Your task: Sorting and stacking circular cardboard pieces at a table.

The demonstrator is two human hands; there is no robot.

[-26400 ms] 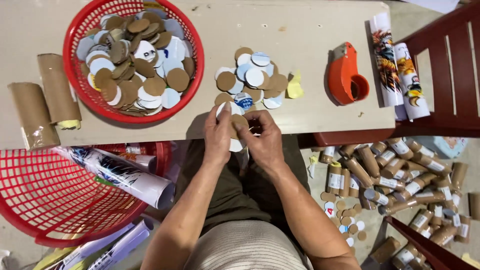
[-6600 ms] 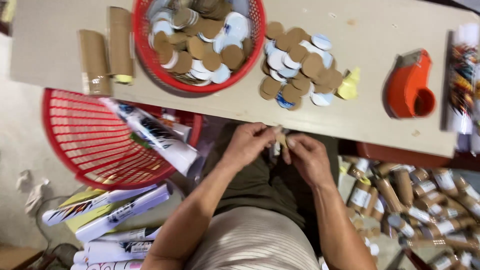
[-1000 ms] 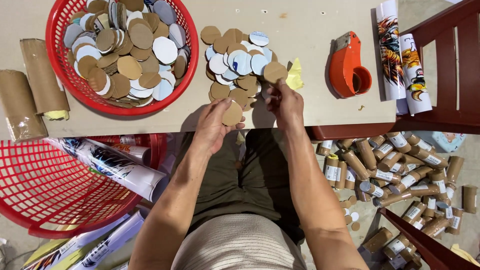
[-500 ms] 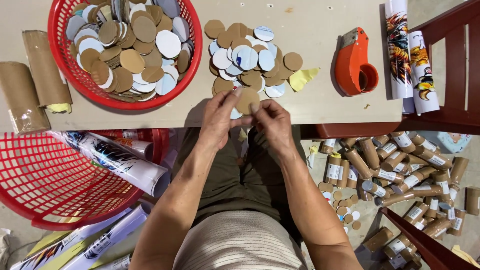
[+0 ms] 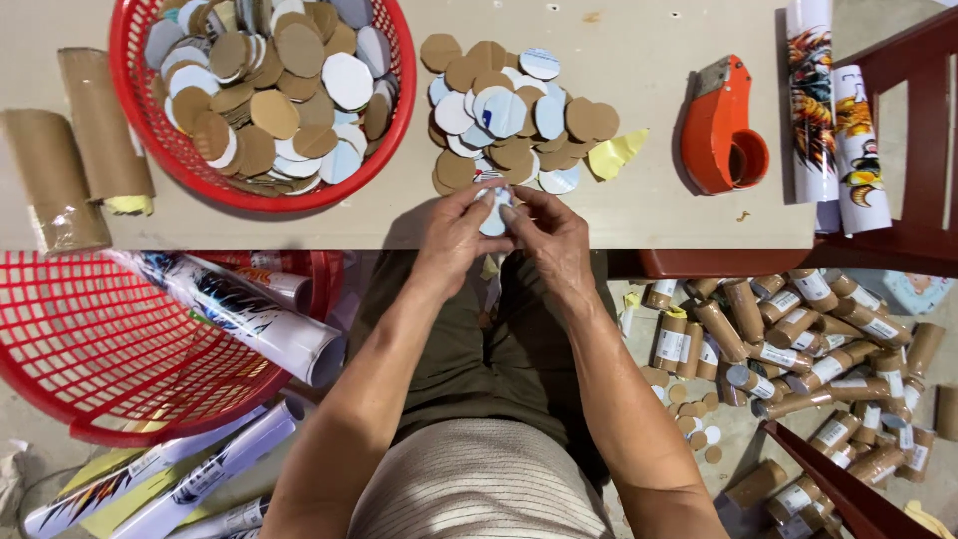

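Observation:
My left hand (image 5: 454, 240) and my right hand (image 5: 551, 238) meet at the table's near edge, both pinching one small round cardboard disc (image 5: 495, 212) with a pale face. Just beyond my fingers lies a loose pile of brown and white discs (image 5: 509, 115) on the table (image 5: 649, 210). A yellow scrap (image 5: 616, 154) lies at the pile's right side. What lies under the disc between my fingers is hidden.
A red basket (image 5: 160, 150) full of discs stands at the back left, with two cardboard tubes (image 5: 75, 160) beside it. An orange tape dispenser (image 5: 720, 130) and printed paper rolls (image 5: 833, 115) lie at the right. A second red basket (image 5: 110, 349) holds rolled paper below left; several small tubes (image 5: 808, 344) litter the floor right.
One second ago my right hand reached to the disc pile; it has come back and both hands now hold a pale disc together at the table edge.

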